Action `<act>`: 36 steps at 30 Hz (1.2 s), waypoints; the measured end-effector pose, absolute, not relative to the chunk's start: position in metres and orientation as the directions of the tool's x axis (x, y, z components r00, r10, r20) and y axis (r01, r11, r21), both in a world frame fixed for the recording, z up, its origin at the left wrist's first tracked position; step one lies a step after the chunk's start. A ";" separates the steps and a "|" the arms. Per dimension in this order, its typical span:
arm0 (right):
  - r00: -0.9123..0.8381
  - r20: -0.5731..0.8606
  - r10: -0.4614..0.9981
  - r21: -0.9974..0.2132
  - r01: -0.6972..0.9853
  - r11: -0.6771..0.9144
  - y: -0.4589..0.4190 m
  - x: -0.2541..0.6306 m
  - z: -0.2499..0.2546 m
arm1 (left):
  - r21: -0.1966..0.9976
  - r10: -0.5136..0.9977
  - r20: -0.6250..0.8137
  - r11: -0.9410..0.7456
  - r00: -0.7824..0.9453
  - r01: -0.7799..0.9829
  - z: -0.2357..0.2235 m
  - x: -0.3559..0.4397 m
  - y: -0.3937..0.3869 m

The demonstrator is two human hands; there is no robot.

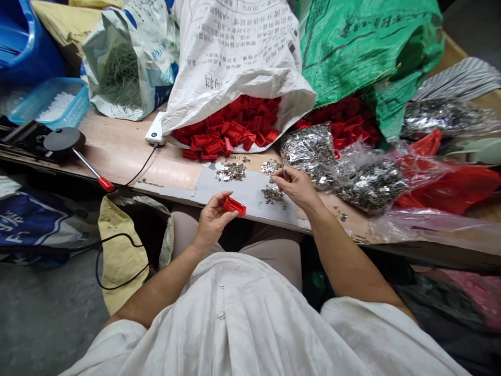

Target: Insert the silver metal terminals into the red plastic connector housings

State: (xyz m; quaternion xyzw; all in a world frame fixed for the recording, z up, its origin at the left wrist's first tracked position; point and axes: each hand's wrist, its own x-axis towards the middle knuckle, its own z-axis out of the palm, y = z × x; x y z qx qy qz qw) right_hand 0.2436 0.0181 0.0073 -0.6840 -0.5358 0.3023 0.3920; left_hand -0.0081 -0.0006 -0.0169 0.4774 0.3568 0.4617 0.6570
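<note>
My left hand [213, 219] grips a red plastic housing [235, 206] between thumb and fingers, just off the table's front edge. To its right, my right hand [295, 185] is closed in a pinch above the small metal pieces; whatever sits between its fingertips is too small to make out. Close to that hand lie two little heaps of metal pieces, one heap [270, 167] behind the fingers and another heap [272, 194] in front. A third metal heap [230, 171] rests farther left on the grey sheet [211, 185].
Red housings [235, 125] spill from a white woven sack [242, 47]; a green sack [371, 47] holds more. Clear bags of metal parts [371, 177] lie right. A lever tool [64, 141], blue basket [74, 107] and cabled white device [155, 128] stand left. A yellowish sack [121, 250] hangs below.
</note>
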 end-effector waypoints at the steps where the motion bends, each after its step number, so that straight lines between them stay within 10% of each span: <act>1: 0.209 -0.069 0.975 -0.916 0.374 -0.145 0.013 0.237 0.011 | 0.984 0.957 0.067 -0.017 0.281 -0.176 -0.018 -0.007 -0.001; 9: -0.016 -0.175 0.984 -0.965 0.203 -0.168 -0.023 0.184 0.021 | 0.649 0.711 0.612 -0.702 0.347 0.293 -0.014 -0.008 -0.002; 20: 0.009 -0.164 0.986 -0.940 0.300 -0.159 -0.027 0.177 0.020 | 0.578 0.655 0.623 -0.754 0.427 0.312 -0.013 -0.006 -0.007; 36: -0.154 -0.356 0.922 -0.930 -0.036 -0.365 -0.028 0.173 0.012 | 0.612 0.678 0.622 -0.733 0.393 0.297 -0.020 -0.007 -0.015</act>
